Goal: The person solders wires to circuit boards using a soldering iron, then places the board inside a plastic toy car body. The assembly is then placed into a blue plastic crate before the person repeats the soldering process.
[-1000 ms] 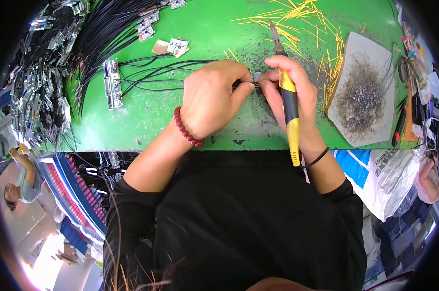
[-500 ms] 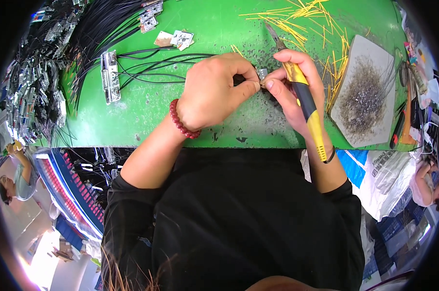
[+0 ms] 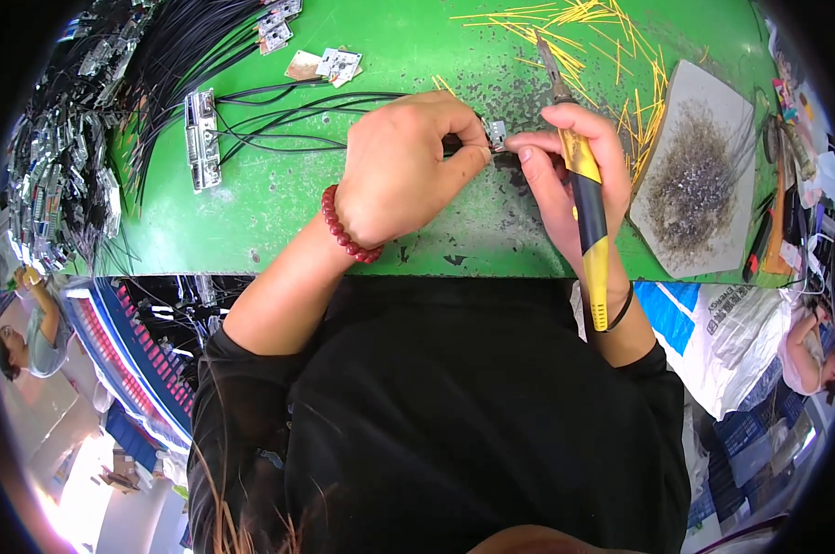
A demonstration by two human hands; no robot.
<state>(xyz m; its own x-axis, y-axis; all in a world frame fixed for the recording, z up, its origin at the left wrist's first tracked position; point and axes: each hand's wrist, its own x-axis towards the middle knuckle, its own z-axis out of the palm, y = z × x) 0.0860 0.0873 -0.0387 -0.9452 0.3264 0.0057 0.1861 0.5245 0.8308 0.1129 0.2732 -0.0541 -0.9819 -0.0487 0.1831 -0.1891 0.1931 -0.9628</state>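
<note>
Pinching small metal connector [image 3: 497,135] between left hand [image 3: 408,166] fingertips and right hand [image 3: 565,171]; right also gripping yellow-handled tool [image 3: 586,217].

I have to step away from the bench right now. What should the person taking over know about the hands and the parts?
Left hand: pinches the black wires at a small metal connector.
Right hand: fingertips on the same connector, with a yellow and black tool held along the palm, its tip pointing away.
Parts: both hands work over the green table. A metal connector strip with black wires lies to the left, yellow wire offcuts at the far edge, a grey tray of scraps to the right.
Done: many wired pieces are piled at far left.
Left: the piece in hand.
</note>
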